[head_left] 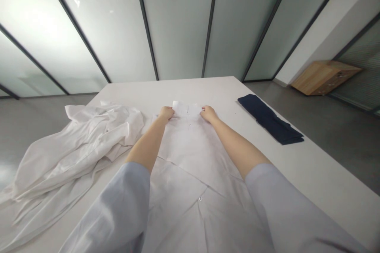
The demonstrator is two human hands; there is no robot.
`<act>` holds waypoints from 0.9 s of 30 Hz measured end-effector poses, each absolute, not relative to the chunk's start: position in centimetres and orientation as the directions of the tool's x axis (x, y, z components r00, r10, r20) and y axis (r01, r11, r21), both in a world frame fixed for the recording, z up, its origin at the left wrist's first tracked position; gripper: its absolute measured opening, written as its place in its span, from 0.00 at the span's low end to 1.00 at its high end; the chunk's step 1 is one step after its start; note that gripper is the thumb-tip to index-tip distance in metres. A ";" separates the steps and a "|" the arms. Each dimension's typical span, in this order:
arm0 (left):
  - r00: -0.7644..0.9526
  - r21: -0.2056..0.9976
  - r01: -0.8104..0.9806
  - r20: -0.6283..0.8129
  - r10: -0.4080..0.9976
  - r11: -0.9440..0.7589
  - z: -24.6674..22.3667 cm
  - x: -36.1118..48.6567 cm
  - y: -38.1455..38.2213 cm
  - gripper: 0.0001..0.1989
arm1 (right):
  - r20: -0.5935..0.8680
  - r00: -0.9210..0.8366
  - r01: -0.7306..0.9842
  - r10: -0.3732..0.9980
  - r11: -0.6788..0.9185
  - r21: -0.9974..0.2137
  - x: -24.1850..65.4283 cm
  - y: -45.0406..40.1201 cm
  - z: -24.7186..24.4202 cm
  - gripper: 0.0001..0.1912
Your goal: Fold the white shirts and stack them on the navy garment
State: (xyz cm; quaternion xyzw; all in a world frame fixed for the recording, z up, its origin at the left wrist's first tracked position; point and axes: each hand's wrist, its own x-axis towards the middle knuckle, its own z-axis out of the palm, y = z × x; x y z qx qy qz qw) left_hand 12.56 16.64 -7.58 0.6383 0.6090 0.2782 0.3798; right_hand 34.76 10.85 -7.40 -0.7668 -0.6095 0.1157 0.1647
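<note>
A white buttoned garment (pixel 192 142) lies lengthwise on the white table (pixel 136 92), its narrow far end between my two hands. My left hand (pixel 167 113) is closed on the left side of that far end. On the right side, my right hand (pixel 208 114) pinches the same end, thumb and finger together. Small buttons show down the middle, and slanting creases cross the nearer part of the cloth.
Crumpled white cloth (pixel 89 146) spreads over the table's left side and hangs past its edge. A folded dark navy cloth (pixel 268 120) lies to the right. Beyond the table stand frosted glass panels (pixel 181 19), with a wooden cabinet (pixel 322 78) on the floor at right.
</note>
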 end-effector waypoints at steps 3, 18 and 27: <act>0.079 0.824 0.566 -0.061 0.995 0.005 -7.1 12.4 15.7 0.05 | 0.037 0.179 0.906 0.983 -0.150 -0.396 35.1 10.6 -7.3 0.17; 0.396 0.239 0.833 0.372 0.840 -0.499 -6.3 8.7 8.7 0.17 | 0.345 -0.048 0.977 0.937 0.116 -0.179 37.0 6.2 -7.4 0.22; 0.338 0.121 0.934 0.014 0.941 -0.337 -8.5 12.2 7.6 0.36 | -0.002 -0.081 0.988 0.997 0.081 -0.129 33.1 4.4 -9.2 0.37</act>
